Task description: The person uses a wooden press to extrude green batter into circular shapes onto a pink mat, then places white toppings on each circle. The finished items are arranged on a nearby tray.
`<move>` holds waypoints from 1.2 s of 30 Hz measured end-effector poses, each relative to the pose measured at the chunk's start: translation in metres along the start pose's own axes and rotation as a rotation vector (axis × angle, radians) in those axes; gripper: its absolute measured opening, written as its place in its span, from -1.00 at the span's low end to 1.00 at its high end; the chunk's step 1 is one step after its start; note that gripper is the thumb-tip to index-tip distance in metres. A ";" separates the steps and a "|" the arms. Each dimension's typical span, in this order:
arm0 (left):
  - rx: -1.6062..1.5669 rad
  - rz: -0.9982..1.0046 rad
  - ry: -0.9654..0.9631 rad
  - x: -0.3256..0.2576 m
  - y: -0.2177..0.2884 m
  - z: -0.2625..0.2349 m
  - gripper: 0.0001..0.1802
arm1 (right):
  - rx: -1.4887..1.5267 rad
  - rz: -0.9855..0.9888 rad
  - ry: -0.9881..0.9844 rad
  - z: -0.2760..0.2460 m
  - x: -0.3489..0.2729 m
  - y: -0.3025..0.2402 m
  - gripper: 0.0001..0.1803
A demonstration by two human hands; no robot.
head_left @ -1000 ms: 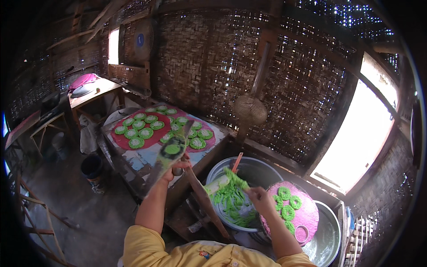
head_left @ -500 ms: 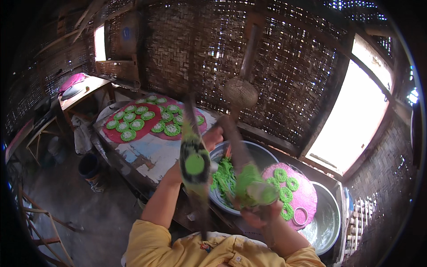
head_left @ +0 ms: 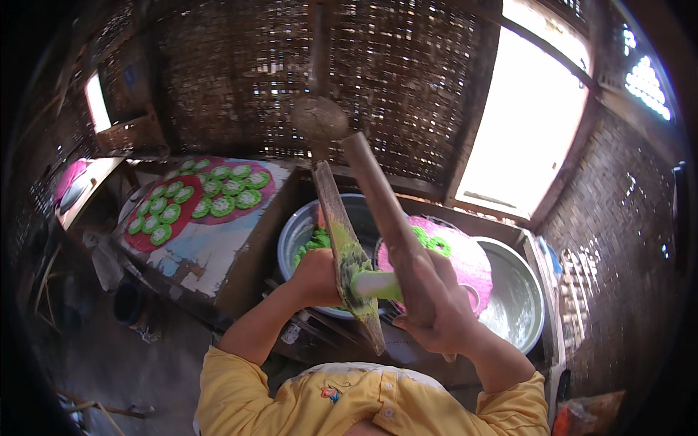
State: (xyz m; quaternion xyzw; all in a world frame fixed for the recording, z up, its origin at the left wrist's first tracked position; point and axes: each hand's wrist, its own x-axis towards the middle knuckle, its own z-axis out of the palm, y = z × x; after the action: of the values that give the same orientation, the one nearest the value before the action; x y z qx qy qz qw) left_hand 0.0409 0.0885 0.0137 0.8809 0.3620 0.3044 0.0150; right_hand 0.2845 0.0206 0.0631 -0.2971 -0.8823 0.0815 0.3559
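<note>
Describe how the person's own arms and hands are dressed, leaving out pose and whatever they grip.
Both forearms are bare from about the elbow down. The left hand and right hand wear no gloves; no rings or watch can be made out. A yellow shirt with short sleeves and a small coloured chest motif covers the upper arms.

Much of the metal basin (head_left: 299,234) is hidden behind the wooden paddle (head_left: 347,254) and the left hand (head_left: 318,277). The pink tray (head_left: 465,256), just right of that basin, is half covered by the right hand (head_left: 436,305). The green rounds (head_left: 202,200) left of the basin are blurred.
</note>
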 end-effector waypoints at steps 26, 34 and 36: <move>-2.453 0.722 -0.360 0.223 0.073 0.124 0.40 | 1.993 0.737 -0.491 -0.060 -0.186 0.106 0.33; -2.474 0.172 -0.301 0.272 0.086 0.183 -0.16 | 1.984 0.721 -0.248 -0.124 -0.232 0.146 0.32; -2.550 -0.031 -0.251 0.273 0.078 0.213 -0.45 | 1.849 0.935 -0.243 -0.134 -0.233 0.156 0.28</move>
State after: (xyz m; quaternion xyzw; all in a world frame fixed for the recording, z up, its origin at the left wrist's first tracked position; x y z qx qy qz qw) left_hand 0.3571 0.2492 0.0030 0.2616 -0.1781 0.3492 0.8820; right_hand 0.5803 0.0020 -0.0292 -0.2103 -0.3025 0.8845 0.2863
